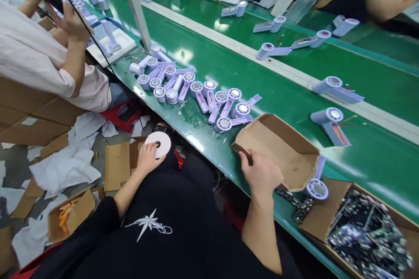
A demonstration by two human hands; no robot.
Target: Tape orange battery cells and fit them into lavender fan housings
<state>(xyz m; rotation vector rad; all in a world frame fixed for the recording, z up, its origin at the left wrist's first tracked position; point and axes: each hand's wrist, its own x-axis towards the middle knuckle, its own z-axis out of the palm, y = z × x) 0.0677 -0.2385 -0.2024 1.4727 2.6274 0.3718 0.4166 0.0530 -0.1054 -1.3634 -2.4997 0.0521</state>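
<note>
Cardboard meets the right hand (262,172), whose thumb and fingers are clamped on the near rim of an open brown box (278,148) at the near edge of the green worktop (222,48). Below that edge, over the lap, the left hand (148,159) grasps a white roll (164,144), fingertips at its centre hole. Lilac units (196,86) with round heads crowd the near edge to the left of the box; one lilac fan (317,188) lies just beside its right end, next to a carton (324,211) of circuit boards (366,235). White emblem (149,221) on the black shirt (186,244): a pointed star with a looping flourish. On stacked cartons (59,115) at left, a pale label (29,120) may carry print, but it is too small to read.
</note>
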